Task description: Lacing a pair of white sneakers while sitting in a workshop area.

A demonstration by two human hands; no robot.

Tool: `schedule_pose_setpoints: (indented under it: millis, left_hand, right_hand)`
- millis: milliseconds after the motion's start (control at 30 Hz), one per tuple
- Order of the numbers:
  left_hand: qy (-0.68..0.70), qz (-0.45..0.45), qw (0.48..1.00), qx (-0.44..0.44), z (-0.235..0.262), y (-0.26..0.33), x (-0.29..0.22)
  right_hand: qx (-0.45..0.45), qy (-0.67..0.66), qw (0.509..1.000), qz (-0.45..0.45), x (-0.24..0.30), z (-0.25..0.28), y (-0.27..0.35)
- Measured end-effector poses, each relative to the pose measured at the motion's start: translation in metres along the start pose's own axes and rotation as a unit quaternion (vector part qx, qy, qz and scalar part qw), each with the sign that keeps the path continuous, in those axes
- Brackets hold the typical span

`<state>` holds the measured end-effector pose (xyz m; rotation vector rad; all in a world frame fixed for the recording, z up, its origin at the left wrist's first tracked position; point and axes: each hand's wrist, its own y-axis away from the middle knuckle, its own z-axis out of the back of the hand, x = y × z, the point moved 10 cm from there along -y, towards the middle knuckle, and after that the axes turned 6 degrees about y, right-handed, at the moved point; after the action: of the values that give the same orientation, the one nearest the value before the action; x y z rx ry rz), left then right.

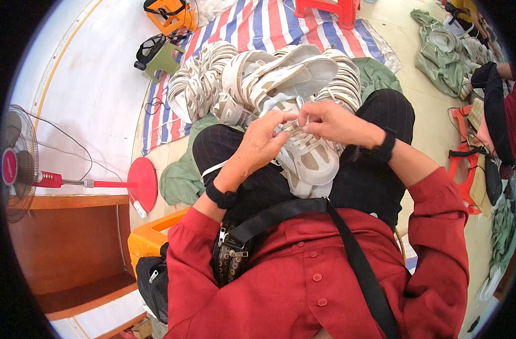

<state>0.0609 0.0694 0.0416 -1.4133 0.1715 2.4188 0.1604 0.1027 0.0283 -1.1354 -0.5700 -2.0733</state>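
A white and beige sneaker (pixel 309 161) rests between my knees, its toe pointing toward me. Over its lacing, my left hand (pixel 262 137) and my right hand (pixel 332 123) meet with their fingertips almost touching. Each hand pinches a white shoelace (pixel 300 101), a short piece of which shows above the right fingertips. Fingers partly cover the lace where it is gripped. Right behind this shoe lies a heap of similar sneakers (pixel 292 70), with more of them stacked in a row (pixel 199 79) on the left.
A striped sheet (pixel 263 25) and green cloth (pixel 182 164) lie under the heap. At left stand a red fan (pixel 108 183) and a green stool (pixel 161 61). An orange stool (pixel 148 237) is by my left side. At right are red stools (pixel 464 155) and another person's arm (pixel 504 71).
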Motion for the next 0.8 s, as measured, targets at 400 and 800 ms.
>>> schedule_pose_setpoints:
  millis: [400,800]
  left_hand:
    - [0.135,0.056,0.984,0.100,0.015,0.059,-0.088]
    - [0.135,0.104,0.985,-0.012,0.101,0.149,-0.120]
  right_hand:
    - [-0.105,-0.158,0.981,0.037,0.108,0.110,0.110]
    - [-0.070,-0.131,0.988,0.043,0.121,0.103,0.139]
